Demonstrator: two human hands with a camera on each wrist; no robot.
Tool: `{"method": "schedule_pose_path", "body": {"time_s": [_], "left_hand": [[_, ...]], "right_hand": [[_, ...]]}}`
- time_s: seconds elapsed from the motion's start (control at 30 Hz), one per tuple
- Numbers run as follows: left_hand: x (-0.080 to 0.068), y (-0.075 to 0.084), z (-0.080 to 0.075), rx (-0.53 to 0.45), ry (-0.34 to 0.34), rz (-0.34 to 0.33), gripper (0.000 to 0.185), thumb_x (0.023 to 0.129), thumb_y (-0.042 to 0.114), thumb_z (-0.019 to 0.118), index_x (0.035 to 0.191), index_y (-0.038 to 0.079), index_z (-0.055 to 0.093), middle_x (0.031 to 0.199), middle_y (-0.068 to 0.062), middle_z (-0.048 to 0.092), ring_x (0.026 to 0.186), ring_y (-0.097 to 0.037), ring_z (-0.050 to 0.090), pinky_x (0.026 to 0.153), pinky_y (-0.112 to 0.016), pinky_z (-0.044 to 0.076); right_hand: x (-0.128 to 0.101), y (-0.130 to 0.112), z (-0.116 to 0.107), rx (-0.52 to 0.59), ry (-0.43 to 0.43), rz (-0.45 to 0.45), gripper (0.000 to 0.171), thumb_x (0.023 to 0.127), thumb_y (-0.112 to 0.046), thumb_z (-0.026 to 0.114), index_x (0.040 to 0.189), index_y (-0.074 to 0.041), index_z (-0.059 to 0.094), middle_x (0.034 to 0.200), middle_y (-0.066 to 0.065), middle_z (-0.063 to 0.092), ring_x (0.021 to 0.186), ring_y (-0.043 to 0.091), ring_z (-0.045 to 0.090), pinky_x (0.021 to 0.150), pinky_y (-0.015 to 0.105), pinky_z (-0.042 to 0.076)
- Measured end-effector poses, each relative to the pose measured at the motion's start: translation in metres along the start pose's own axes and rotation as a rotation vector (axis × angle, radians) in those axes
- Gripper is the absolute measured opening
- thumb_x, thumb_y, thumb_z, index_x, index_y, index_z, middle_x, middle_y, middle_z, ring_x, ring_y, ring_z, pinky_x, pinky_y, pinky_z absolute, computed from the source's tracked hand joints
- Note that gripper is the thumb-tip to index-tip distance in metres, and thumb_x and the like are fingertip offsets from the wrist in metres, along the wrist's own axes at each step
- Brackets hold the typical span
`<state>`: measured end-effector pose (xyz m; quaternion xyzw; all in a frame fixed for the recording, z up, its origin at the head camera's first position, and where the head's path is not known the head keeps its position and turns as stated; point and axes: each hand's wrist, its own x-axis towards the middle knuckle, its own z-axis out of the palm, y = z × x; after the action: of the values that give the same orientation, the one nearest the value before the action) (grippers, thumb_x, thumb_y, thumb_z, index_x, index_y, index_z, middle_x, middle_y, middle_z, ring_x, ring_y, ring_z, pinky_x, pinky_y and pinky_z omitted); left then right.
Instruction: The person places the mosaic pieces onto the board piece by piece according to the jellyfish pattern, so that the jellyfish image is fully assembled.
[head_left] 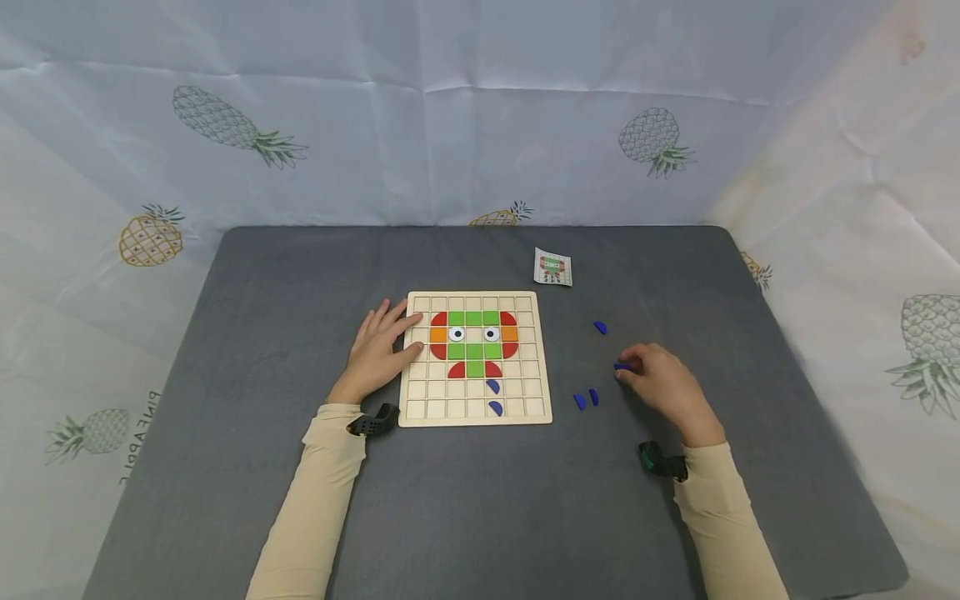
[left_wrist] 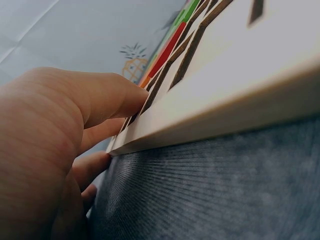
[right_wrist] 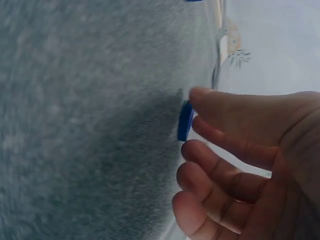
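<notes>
A pale wooden grid board (head_left: 536, 400) lies on the table with red, green and orange tiles (head_left: 475, 350) and two white eye tiles forming a pattern. Below it on the board are two blue half-round pieces (head_left: 496, 408). My left hand (head_left: 377, 354) rests at the board's left edge, fingers extended, thumb and index fingertips on its rim. To the right of the board, my right hand (head_left: 663, 382) pinches a blue half-round piece (right_wrist: 185, 121) between thumb and fingertips, close over the table. Three more blue half-round pieces lie nearby, one (head_left: 601, 327) behind that hand and two (head_left: 580, 402) toward the board.
A small printed card (head_left: 553, 267) with a similar tile picture lies behind the board's right corner. The dark grey table (head_left: 480, 508) has a pineapple-print cloth (head_left: 420, 125) hanging behind it and at its sides. Each wrist wears a black band (head_left: 372, 421).
</notes>
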<state>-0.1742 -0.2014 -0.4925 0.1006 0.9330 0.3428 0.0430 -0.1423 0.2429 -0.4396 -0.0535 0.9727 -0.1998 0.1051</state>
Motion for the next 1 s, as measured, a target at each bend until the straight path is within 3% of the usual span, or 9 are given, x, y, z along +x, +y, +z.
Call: {"method": "schedule_pose_path", "body": {"time_s": [0.23,0.47,0.7,0.87,1.0], "left_hand": [[0.000,0.000,0.000,0.005,-0.002,0.002,0.057,0.097,0.029,0.063,0.151,0.015,0.051,0.169,-0.010,0.026,0.160,-0.032,0.006,0.132,-0.049,-0.003],[0.000,0.000,0.000,-0.002,0.000,0.001,0.057,0.097,0.028,0.063,0.151,0.015,0.051,0.169,-0.010,0.026,0.160,-0.032,0.006,0.132,-0.049,-0.003],[0.000,0.000,0.000,0.004,0.003,-0.001,0.056,0.097,0.029,0.063,0.150,0.015,0.051,0.169,-0.011,0.026,0.160,-0.032,0.007,0.132,-0.048,-0.003],[0.000,0.000,0.000,0.009,0.002,-0.006,0.057,0.097,0.029,0.063,0.151,0.015,0.051,0.169,-0.011,0.026,0.160,-0.032,0.007,0.132,-0.048,-0.003],[0.000,0.000,0.001,0.014,0.003,-0.006,0.057,0.097,0.030,0.063,0.151,0.015,0.051,0.169,-0.010,0.026,0.160,-0.031,0.007,0.132,-0.048,-0.003]], "right_hand": [[0.005,0.002,0.004,-0.019,-0.021,0.011,0.017,0.096,-0.015,0.068,0.104,-0.001,0.069,0.097,0.016,0.068,0.083,0.026,0.062,0.072,0.046,0.053],[0.008,-0.002,0.002,-0.018,-0.026,0.031,0.023,0.098,-0.019,0.059,0.104,-0.001,0.072,0.096,0.015,0.072,0.073,0.020,0.061,0.065,0.040,0.053],[0.012,-0.015,-0.002,0.159,-0.005,-0.013,0.028,0.100,-0.024,0.056,0.114,-0.006,0.071,0.106,0.014,0.073,0.081,0.020,0.061,0.068,0.031,0.051],[0.017,-0.037,-0.009,0.246,0.039,-0.082,0.027,0.102,-0.026,0.055,0.116,-0.009,0.071,0.111,0.012,0.073,0.090,0.023,0.064,0.074,0.031,0.052],[0.022,-0.057,-0.012,0.306,0.024,-0.127,0.026,0.104,-0.026,0.056,0.117,-0.009,0.071,0.108,0.013,0.073,0.091,0.023,0.065,0.075,0.033,0.053]]}}
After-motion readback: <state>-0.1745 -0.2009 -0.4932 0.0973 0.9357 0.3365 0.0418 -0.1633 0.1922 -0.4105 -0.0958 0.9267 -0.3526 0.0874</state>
